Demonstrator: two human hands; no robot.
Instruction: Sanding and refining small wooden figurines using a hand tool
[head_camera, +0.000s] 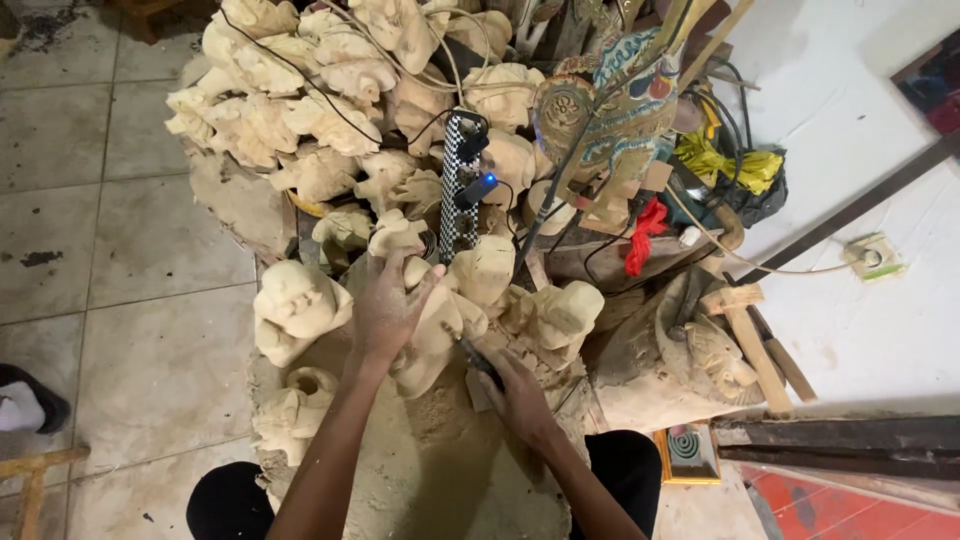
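Note:
My left hand (385, 305) grips the top of a pale unfinished wooden carving (432, 340) that leans in front of me. My right hand (518, 395) is closed on a dark carving tool (478, 358), whose tip touches the carving's right side. Wood dust and shavings (440, 450) cover the surface under both hands. Other pale carved figures crowd close: one (295, 310) left of my left hand, one (555, 315) to the right.
A pile of unfinished carvings (300, 110) fills the back. A black-and-white checked power strip (458, 185) with plugs lies among them. A painted figure (610, 110), red cloth (645, 235), a wooden mallet (750, 335), a wall socket (872, 255) and tiled floor (130, 240) surround the work.

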